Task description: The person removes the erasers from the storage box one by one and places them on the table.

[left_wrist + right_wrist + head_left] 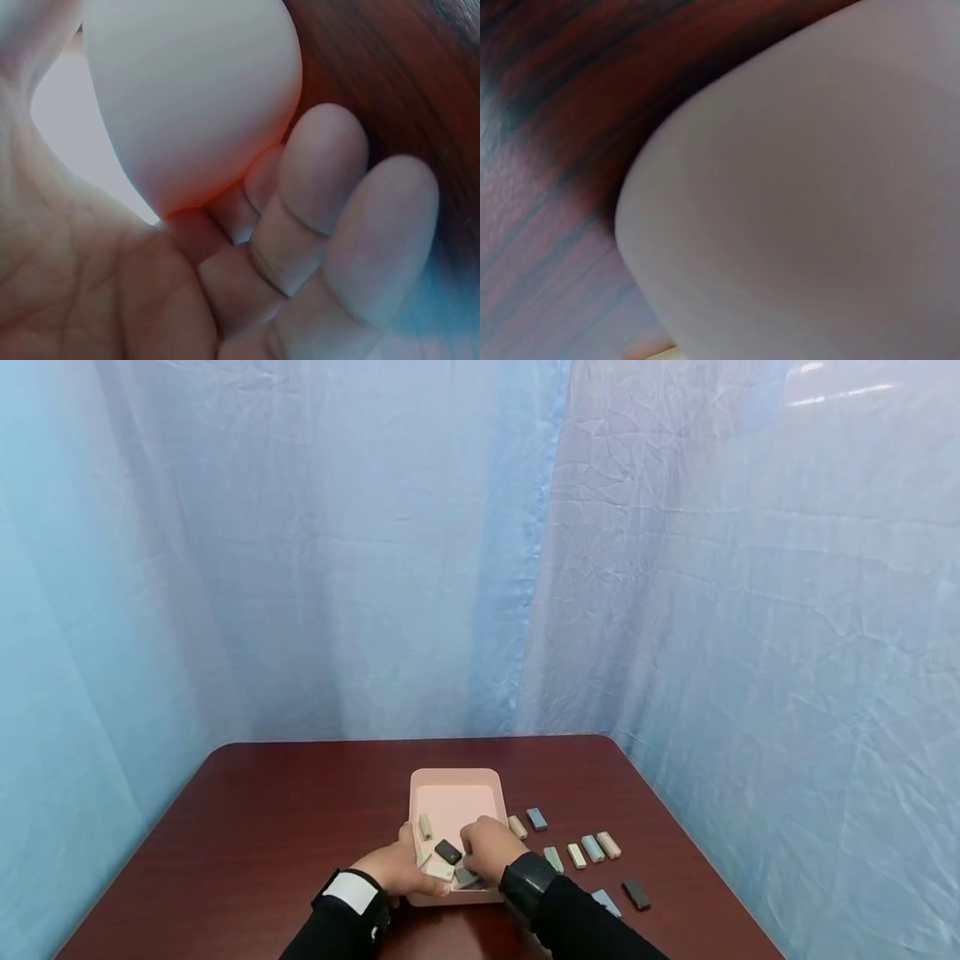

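A pale pink rectangular tray (pixel 457 795) lies on the table with several small blocks in its near half. Among them are a black block (pixel 448 852), a pale green one (pixel 425 827) and a whitish one (pixel 438 869). My left hand (pixel 397 865) grips the tray's near left corner, thumb over the rim; in the left wrist view its fingers curl beneath the tray wall (pixel 195 97). My right hand (pixel 492 850) reaches down over the tray's right side, fingertips hidden; I cannot tell whether it holds a block. The tray wall (pixel 795 187) fills most of the right wrist view.
Right of the tray, several small blocks lie scattered on the dark red table (pixel 315 810), including a blue-grey block (pixel 536 819), a cream block (pixel 608 845) and a dark block (pixel 636 894). Light blue curtains (pixel 405 568) hang behind the table and along its right.
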Demonstrator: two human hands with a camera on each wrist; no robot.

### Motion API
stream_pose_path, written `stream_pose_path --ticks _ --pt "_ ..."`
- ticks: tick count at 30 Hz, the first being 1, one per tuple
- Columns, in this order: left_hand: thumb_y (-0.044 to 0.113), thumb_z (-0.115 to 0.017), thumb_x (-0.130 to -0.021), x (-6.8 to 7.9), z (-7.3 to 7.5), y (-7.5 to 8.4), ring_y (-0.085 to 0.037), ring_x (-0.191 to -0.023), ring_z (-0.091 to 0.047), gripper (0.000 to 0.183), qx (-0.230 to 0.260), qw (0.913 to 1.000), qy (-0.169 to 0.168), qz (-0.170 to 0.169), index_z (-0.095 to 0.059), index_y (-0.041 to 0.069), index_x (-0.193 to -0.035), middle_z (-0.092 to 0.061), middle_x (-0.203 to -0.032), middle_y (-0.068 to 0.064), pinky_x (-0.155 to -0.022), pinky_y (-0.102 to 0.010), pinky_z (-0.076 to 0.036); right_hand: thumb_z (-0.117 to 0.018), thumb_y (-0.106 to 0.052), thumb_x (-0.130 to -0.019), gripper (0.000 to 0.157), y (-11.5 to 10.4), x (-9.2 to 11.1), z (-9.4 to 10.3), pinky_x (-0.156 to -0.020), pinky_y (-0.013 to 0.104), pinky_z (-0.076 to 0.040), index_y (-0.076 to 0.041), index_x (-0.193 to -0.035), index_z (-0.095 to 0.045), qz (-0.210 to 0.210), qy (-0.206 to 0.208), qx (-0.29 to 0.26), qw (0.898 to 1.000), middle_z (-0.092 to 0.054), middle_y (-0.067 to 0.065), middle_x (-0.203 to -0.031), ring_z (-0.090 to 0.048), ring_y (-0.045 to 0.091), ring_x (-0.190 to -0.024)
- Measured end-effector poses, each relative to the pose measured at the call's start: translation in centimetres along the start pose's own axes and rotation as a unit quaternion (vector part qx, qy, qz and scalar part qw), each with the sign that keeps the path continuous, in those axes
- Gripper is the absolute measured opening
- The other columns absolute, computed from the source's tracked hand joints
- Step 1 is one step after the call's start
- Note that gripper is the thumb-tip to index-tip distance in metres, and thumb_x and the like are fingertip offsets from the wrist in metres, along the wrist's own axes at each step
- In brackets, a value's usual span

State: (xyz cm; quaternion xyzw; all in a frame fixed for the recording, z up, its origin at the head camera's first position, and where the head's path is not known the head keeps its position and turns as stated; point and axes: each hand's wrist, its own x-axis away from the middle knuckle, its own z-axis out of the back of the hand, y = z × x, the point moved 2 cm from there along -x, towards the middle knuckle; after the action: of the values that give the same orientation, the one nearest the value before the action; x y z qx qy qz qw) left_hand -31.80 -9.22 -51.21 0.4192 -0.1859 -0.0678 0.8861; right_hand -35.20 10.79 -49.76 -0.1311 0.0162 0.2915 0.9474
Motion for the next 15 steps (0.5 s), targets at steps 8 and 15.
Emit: stream_pose_path --ticks 8,15 --pt "0.041 -0.091 -0.083 0.10 -0.14 0.36 -0.029 -0.061 -0.058 0.123 -0.006 0.9999 0.008 -0.005 -0.011 -0.005 -0.165 -0.066 -0.100 -0.012 -0.052 -0.037 -0.046 -0.080 -0.001 -0.087 0.051 0.09 0.11 0.11 -0.058 0.024 -0.024 -0.020 -0.062 -0.039 0.003 0.026 0.033 0.999 -0.026 -0.009 -0.060 -0.023 0.008 -0.057" --pt "0.041 -0.091 -0.083 0.16 -0.17 0.20 -0.028 -0.060 -0.056 0.122 -0.006 1.0000 0.006 -0.003 -0.012 -0.006 -0.164 -0.066 -0.096 -0.012 -0.052 -0.036 -0.045 -0.079 0.000 -0.085 0.057 0.20 -0.12 -0.22 -0.056 0.025 -0.021 -0.022 -0.060 -0.032 0.007 0.031 0.035 0.999 -0.018 -0.011 -0.060 -0.017 0.007 -0.056"
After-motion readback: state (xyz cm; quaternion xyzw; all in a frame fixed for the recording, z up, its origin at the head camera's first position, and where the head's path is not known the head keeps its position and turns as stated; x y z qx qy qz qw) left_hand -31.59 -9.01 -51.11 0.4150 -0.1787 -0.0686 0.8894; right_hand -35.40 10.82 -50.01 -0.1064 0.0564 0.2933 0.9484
